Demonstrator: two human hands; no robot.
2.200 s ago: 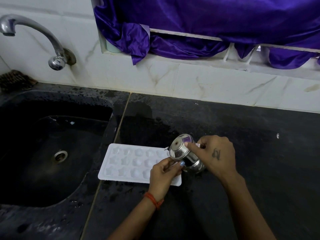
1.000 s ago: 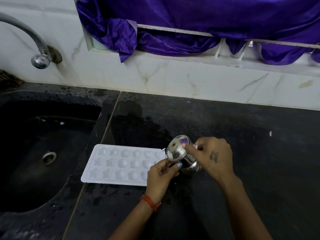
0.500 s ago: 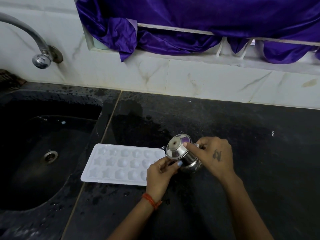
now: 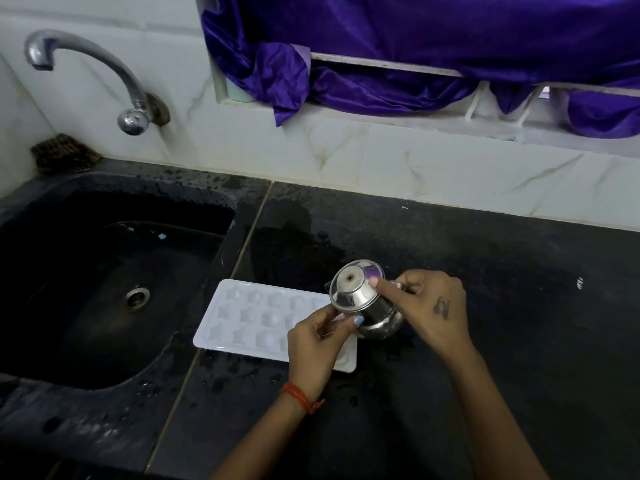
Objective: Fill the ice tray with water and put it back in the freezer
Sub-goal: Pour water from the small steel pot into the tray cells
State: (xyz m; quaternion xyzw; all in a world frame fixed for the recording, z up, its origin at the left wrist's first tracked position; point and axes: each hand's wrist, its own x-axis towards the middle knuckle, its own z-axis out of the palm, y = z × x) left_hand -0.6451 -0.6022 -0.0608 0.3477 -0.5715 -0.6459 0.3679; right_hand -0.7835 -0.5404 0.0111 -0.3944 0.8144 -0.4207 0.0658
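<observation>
Ice tray [image 4: 249, 318] beneath tilted steel pot [image 4: 363, 299]

1. The left hand [image 4: 317, 344] covers the near right corner of the white ice tray [image 4: 249, 318].
2. The steel pot [image 4: 363, 303] hides the tray's far right corner.
3. Whether the tray's cells hold water cannot be told.
4. The purple cloth [image 4: 433, 39] is cut off at the top and right edges.

Both hands close together, left hand [image 4: 317, 337] and right hand [image 4: 433, 306] with fingers curled.
</observation>
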